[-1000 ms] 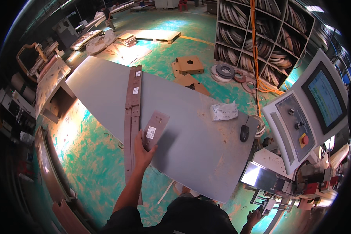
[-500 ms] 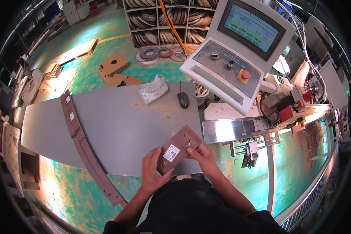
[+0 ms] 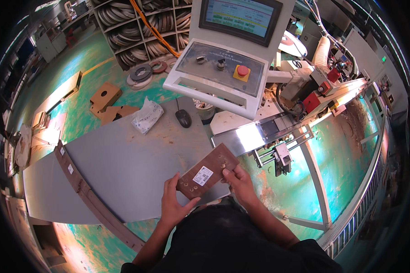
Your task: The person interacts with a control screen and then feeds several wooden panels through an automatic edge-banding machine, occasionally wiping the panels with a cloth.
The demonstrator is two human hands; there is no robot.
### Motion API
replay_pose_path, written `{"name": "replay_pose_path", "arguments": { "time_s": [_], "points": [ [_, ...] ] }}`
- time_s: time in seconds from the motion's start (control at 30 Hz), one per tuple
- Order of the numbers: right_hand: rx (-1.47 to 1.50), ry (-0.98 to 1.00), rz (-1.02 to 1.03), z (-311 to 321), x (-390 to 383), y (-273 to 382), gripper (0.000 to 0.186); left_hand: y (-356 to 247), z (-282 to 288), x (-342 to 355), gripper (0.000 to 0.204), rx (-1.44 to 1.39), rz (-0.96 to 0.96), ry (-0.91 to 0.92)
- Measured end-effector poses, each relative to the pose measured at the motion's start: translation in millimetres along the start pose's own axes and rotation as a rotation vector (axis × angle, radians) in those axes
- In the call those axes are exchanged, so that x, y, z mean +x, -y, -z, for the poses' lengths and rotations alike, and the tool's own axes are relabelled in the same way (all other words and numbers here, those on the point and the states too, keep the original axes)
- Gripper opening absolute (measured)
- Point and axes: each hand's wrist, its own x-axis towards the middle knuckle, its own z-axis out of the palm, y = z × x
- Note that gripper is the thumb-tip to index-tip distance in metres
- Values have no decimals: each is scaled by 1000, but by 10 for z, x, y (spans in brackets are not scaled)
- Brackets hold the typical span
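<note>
A brown rectangular wood panel [image 3: 217, 160] is held up over the near edge of the grey table. It bears a white printed label [image 3: 202, 176] in its middle and several small round holes near both ends. My left hand [image 3: 174, 204] grips the panel's left end, thumb along the near edge and fingers at the far side. Around its right end my right hand [image 3: 240, 185] is closed, thumb on the top face beside the holes; the fingers beneath are partly hidden.
On the grey table [image 3: 118, 182] lie a long curved brown strip [image 3: 91, 200], a tissue pack [image 3: 147, 116] and a black mouse [image 3: 183, 118]. A control panel [image 3: 221, 68] with screen and red button overhangs the far right. A machine [image 3: 300, 100] with a metal bed stands right.
The view has swung to the right, so table, control panel and machine sit further left. The panel has turned slightly and stays in both hands.
</note>
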Motion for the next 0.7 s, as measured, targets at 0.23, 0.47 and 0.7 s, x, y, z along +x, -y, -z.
{"name": "replay_pose_path", "arguments": {
  "time_s": [0.23,0.47,0.7],
  "points": [
    [70,-173,-90,7,5,27,22,-108,3,72,111,-186,22,159],
    [147,-144,-93,100,10,122,35,-166,103,176,99,-160,-76,136],
    [36,-236,7,571,154,264,55,-298,298,234,96,-139,-144,201]
  ]
}}
